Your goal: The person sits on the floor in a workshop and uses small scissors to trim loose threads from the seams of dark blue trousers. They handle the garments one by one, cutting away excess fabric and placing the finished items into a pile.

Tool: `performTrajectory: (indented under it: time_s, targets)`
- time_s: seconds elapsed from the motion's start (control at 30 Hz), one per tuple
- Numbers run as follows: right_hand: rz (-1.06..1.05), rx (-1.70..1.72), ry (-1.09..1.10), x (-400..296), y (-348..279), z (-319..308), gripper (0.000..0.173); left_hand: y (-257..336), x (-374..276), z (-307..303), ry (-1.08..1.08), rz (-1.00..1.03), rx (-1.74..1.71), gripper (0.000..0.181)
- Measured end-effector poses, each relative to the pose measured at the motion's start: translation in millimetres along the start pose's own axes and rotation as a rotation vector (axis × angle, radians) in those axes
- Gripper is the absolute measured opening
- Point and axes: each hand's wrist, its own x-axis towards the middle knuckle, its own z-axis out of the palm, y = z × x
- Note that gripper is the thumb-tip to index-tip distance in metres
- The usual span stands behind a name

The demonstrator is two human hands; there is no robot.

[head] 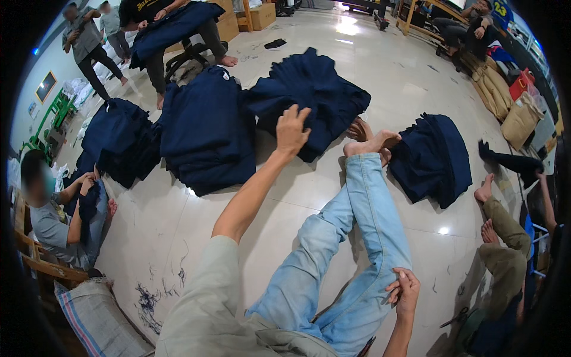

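Note:
My left hand [292,131] reaches forward with its fingers apart, over the near edge of a fanned pile of navy garments [312,89]. Whether the fingertips touch the cloth cannot be told. By the knee of my light-blue jeans [379,223], my right hand [405,290] has its fingers curled; any small thing inside them is hidden. A taller folded navy stack [207,134] lies left of the fanned pile, with another navy pile [118,138] beyond it. Right of my bare feet is a smaller folded navy stack [430,160].
Thread scraps [149,305] litter the tiled floor near a woven sack [100,319]. A seated person [62,214] works with dark cloth at left; another [165,31] holds navy cloth on their lap. At right are a person's legs [504,250] and scissors [455,317].

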Motion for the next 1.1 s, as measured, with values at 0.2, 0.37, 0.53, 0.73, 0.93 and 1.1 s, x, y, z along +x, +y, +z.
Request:
performTrajectory:
  time_s: [0.2, 0.37, 0.53, 0.73, 0.93, 1.1]
  targets:
    - [0.022, 0.004, 0.006, -11, -6, 5, 0.041, 40, 54, 3, 0.236, -0.184, -0.451, 0.030]
    - [0.038, 0.003, 0.000, -13, -11, 9, 0.041, 29, 123, -98, 0.101, -0.657, -0.991, 0.058]
    - [0.046, 0.157, -0.037, -7, -14, 9, 0.036, -51, 150, -119, -0.216, -0.877, -1.706, 0.023]
    - [-0.009, 0.353, 0.016, -13, 1, -5, 0.039, -55, 175, -16, -0.548, -0.850, -1.650, 0.017]
    - [-0.481, 0.514, 0.581, -3, 5, -73, 0.065, -53, 208, -26, -0.054, -0.861, -1.206, 0.037]
    - [-0.842, 0.297, 0.704, 63, -93, -208, 0.098, -173, 165, -22, -0.017, -0.838, -1.037, 0.068]
